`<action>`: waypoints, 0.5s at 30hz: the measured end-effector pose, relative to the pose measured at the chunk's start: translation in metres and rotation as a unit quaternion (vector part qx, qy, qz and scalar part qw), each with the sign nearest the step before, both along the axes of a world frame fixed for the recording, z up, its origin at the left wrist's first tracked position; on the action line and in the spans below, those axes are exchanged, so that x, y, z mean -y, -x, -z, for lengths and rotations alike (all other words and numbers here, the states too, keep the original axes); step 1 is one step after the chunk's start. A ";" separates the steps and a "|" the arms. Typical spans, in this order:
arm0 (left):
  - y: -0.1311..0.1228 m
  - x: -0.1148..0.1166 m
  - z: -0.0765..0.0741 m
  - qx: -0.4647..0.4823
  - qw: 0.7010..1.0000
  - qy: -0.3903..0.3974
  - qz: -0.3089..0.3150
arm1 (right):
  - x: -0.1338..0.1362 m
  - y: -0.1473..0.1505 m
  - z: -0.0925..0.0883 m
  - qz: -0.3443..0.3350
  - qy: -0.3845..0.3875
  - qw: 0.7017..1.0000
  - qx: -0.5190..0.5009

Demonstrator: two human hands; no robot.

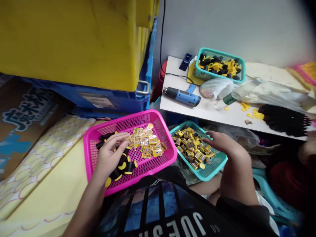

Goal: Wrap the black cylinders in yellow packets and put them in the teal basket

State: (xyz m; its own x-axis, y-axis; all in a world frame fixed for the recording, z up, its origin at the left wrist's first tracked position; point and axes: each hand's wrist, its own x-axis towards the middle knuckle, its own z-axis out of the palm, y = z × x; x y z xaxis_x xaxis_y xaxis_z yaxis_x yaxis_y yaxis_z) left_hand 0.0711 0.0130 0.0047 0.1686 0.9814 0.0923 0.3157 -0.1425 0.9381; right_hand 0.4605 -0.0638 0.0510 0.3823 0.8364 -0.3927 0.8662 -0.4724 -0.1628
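Observation:
My left hand [110, 153] lies over a pink plastic mesh basket [168, 154], its fingertips reaching toward a heap of gold foil packets [146, 142]. Black cylinders with yellow rings [123, 168] lie under and beside that hand, so some are hidden. My right hand [223, 143] hovers, fingers apart, at the edge of a teal mesh basket [212, 173]. Small gold-and-black pieces [190, 148] fill that basket just below my fingers. I cannot tell whether my left fingers pinch anything.
A white board [197, 113] holds a teal basket [219, 54] of black and yellow parts, a blue heat gun [182, 96], a plastic bag [214, 89] and a bristly black pile [283, 119]. A yellow crate [69, 42] sits on a blue crate [111, 98] at left.

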 end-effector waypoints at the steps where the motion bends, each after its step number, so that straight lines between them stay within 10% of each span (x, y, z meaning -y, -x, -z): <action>1: 0.005 -0.002 0.000 -0.007 1.000 0.019 -0.019 | -0.008 0.010 0.003 -0.027 -0.033 0.999 -0.009; 4: 0.017 -0.008 0.002 -0.065 0.995 0.065 -0.050 | -0.044 0.075 0.017 -0.164 -0.165 0.960 -0.154; 9: 0.028 -0.009 0.013 -0.222 0.975 0.026 0.015 | -0.105 0.184 0.065 -0.349 -0.042 0.931 -0.097; 15: 0.031 -0.005 0.020 -0.206 0.978 0.036 0.014 | -0.127 0.187 0.104 -0.352 -0.010 0.933 -0.071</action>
State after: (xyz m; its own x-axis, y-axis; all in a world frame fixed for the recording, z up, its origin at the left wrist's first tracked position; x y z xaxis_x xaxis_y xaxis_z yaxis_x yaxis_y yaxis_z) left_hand 0.0400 0.0178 -0.0157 0.2030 0.9774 -0.0583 0.6664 -0.0943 0.7396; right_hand 0.2739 0.0635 -0.0535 -0.3192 0.8682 -0.3800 0.9300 0.2100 -0.3016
